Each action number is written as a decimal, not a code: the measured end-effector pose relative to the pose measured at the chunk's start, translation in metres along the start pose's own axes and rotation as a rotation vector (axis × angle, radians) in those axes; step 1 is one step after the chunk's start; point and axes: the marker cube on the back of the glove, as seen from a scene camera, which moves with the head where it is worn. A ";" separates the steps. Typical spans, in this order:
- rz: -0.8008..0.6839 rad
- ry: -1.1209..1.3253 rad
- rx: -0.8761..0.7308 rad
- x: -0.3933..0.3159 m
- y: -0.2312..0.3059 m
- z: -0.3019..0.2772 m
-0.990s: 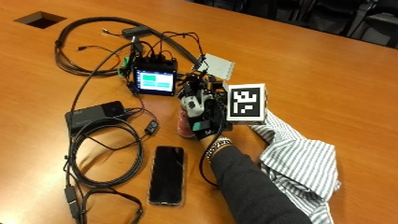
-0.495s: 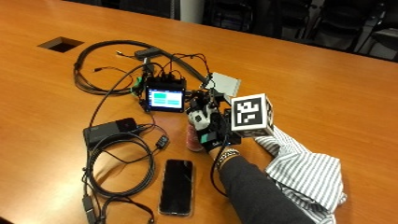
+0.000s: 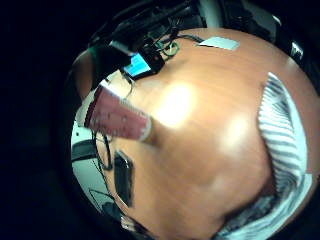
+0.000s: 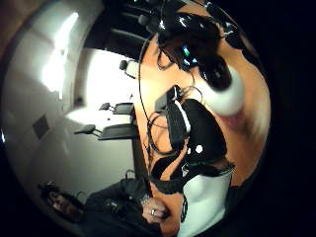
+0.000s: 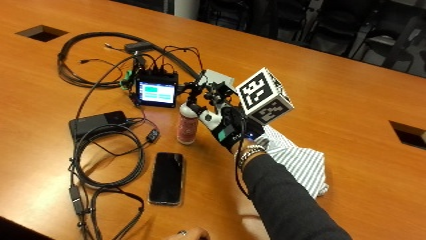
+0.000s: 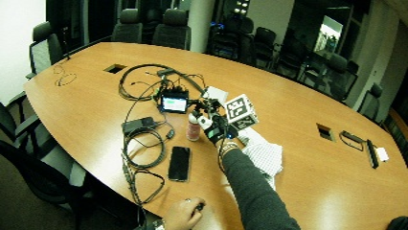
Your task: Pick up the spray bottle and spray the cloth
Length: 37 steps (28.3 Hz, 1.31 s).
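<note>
One bottle (image 5: 188, 127) stood on the counter (image 5: 346, 95) beside one cloth (image 5: 303, 167); I couldn't tell whether my right hand (image 5: 229, 127) gripped it.

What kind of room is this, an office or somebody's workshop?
Most likely an office meeting room. A long wooden conference table with cable ports cut into its top fills the space, and black office chairs line its far side. On it lie a phone and cables.
</note>
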 end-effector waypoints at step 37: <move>-0.135 0.615 -0.441 -0.049 0.184 -0.065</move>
